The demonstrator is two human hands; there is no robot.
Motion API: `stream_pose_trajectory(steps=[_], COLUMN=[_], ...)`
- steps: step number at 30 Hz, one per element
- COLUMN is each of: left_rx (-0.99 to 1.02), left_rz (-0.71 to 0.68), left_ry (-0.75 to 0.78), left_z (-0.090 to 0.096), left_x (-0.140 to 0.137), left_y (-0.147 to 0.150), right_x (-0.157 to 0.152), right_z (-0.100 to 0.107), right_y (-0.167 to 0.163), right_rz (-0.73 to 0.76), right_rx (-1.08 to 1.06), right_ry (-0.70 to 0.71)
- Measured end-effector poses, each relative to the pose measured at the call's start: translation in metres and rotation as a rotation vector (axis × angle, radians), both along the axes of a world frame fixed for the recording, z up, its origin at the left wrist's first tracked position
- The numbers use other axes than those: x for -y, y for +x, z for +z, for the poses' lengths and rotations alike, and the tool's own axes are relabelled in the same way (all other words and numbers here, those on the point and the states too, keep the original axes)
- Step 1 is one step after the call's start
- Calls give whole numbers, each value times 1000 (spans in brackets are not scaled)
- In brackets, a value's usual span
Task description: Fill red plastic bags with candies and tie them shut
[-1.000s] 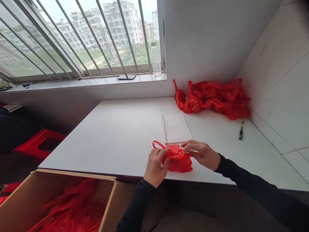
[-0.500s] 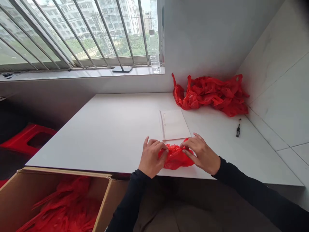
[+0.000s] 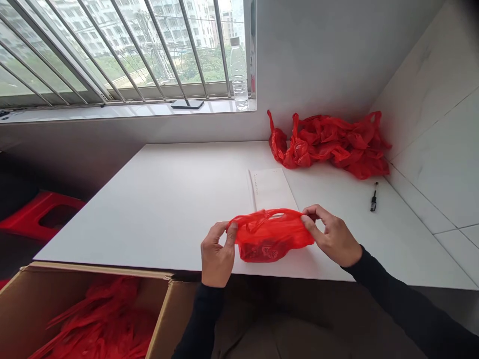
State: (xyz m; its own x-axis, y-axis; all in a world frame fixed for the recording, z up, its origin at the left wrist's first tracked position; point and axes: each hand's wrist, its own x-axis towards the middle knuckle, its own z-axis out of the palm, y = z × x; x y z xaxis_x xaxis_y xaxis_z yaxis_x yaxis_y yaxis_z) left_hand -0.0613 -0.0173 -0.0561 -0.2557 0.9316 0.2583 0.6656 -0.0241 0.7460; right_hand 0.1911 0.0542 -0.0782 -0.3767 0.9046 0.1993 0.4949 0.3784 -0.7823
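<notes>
The red plastic bag (image 3: 270,235) hangs stretched between both hands just above the table's (image 3: 179,199) near edge — long axis running 9 to 3 o'clock. Left hand (image 3: 216,253) pinches its 9 o'clock end, right hand (image 3: 333,238) its 3 o'clock end — each grip closed tight on the plastic.

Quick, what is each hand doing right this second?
Left hand: closed, pinching the left edge of the thin red plastic bag.
Right hand: closed, pinching the same bag's right edge, with the bag stretched between both above the white table.
</notes>
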Motion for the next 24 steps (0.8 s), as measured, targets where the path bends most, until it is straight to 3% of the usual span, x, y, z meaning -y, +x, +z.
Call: stream_pose_trajectory(steps=[3,5,7,9,11,14,18,24], left_rx=[84,87,35,-24,0,131,262,505], left_rz=[133,166,164,138,108,102,158,224], left_ry=[27,46,76,73,-6,-114,-83,-35], left_z=[3,10,19,27,30,29,29,30], left_x=[6,12,16,16,13,8,13,18], left_y=[-10,-8,0,9,15,16,10,14], right_x=[0,6,17,26,28,17,0,14], right_z=[-6,-4,6,21,35,41,31,40], right_y=[15,17,10,-4,-19,-37,-41,-34], right_rz=[-162,-200,-226,-141,74,254,275,382], right_rx=[-56,-104,-153,-196,-183,106,469,595], right_ry=[-129,-43,162,370,493,581,602,441])
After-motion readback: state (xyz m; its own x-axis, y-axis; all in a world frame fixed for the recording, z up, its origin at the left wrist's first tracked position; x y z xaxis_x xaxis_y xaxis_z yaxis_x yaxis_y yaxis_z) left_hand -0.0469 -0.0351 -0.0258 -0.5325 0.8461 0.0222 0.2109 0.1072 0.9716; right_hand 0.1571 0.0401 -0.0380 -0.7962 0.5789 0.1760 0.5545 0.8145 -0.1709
